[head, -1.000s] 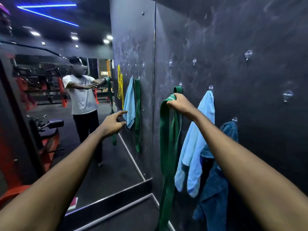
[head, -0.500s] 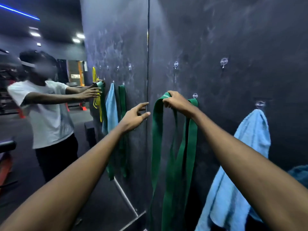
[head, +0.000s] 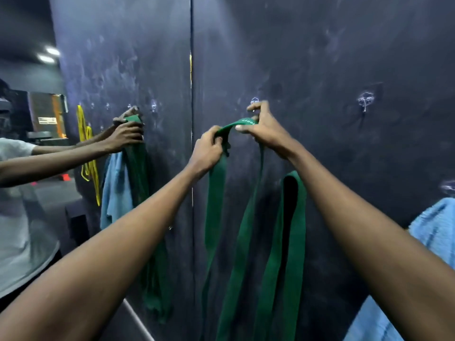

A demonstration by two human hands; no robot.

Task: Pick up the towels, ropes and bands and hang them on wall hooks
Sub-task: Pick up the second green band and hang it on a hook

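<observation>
Dark gym wall (head: 320,57) carries a clear hook (head: 254,100). Half a second ago the left hand (head: 208,148) was open and free; now it grips the green band (head: 214,193) just below that hook, beside the right hand (head: 264,129), which pinches the band's top loop. Hanging looks close, not yet done

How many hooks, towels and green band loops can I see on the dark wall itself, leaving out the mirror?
Clear plastic wall hooks: 3
Light blue cloth towel: 1
Loops of green elastic band: 2, one gripped by the left hand and right hand, one lower; whether they are one band or two, I cannot tell
Total: 6
</observation>
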